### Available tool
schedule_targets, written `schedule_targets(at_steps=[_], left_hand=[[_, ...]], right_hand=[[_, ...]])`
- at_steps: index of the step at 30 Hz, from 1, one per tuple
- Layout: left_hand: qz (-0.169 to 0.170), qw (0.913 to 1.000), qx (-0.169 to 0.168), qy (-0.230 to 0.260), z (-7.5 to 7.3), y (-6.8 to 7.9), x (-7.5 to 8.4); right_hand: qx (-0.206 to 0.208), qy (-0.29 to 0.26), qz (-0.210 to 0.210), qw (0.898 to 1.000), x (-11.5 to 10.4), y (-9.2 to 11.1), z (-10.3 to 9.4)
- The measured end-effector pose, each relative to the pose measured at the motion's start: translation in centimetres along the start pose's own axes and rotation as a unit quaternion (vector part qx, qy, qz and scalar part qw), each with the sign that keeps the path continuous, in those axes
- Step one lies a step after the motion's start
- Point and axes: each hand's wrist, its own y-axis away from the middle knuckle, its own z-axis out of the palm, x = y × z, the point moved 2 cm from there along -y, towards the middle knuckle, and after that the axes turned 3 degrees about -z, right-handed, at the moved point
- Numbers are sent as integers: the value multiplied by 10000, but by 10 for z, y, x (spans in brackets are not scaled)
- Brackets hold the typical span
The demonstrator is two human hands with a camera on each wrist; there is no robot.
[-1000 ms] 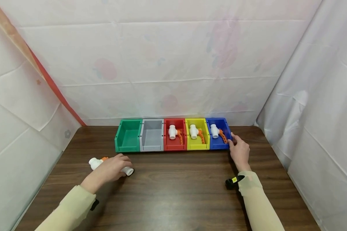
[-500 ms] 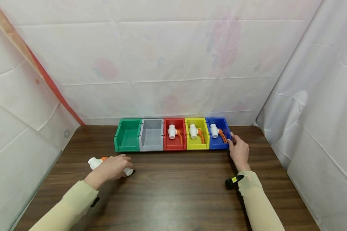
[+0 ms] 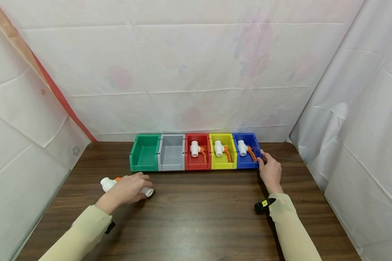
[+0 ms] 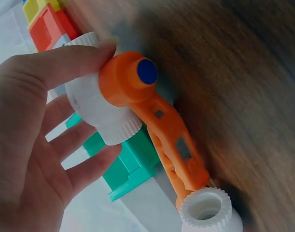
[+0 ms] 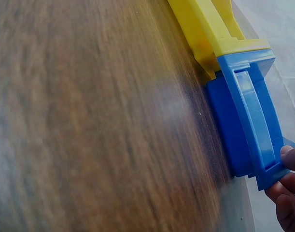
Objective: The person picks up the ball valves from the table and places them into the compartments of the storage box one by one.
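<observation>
My left hand (image 3: pixel 127 189) holds a white plastic ball valve (image 4: pixel 101 111) with an orange lever handle (image 4: pixel 169 133), at the left of the table. Thumb and fingers lie around its body in the left wrist view. Beside it is a second white valve (image 3: pixel 107 184), of which the left wrist view shows only an open end (image 4: pixel 205 210). On the right, my right hand (image 3: pixel 270 171) grips the front right corner of the blue bin (image 5: pixel 256 123). Its thumb is at the rim, with other fingers outside. A valve (image 3: pixel 243 148) lies inside that bin.
The joined row of bins stands near the back curtain (image 3: pixel 196 72). A red bin (image 3: pixel 196 167) and a yellow bin (image 3: pixel 223 166) each hold a valve. The grey bin (image 3: pixel 171 154) and green bin (image 3: pixel 147 152) show bare floors. Brown wooden table (image 3: pixel 196 217) lies in front.
The valve end in my left hand has shifted slightly to the right and up. My right hand stays at the blue bin, and the bins have not moved.
</observation>
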Motion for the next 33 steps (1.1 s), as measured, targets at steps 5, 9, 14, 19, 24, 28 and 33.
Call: schedule_targets(at_steps=[5, 9, 14, 19, 24, 28, 33], left_hand=[[-236, 9992, 317, 59, 0, 2, -1], [-453, 9976, 506, 118, -2, 3, -1], [-748, 9948, 680, 131, -8, 3, 0], [-961, 9923, 755, 195, -11, 1, 2], [-1123, 9888, 925, 325, -13, -1, 2], [-1242, 9869, 944, 422, -14, -3, 3], [-1284, 9842, 1043, 625, -15, -2, 2]], right_hand=[[-12, -10, -11, 10000, 0, 0, 0], [-26, 7, -23, 10000, 0, 1, 0], [-50, 34, -26, 10000, 0, 1, 0], [-71, 32, -17, 10000, 0, 1, 0], [-120, 26, 33, 9999, 1, 0, 1], [-117, 23, 34, 9999, 1, 0, 1], [-76, 28, 21, 10000, 1, 1, 1]])
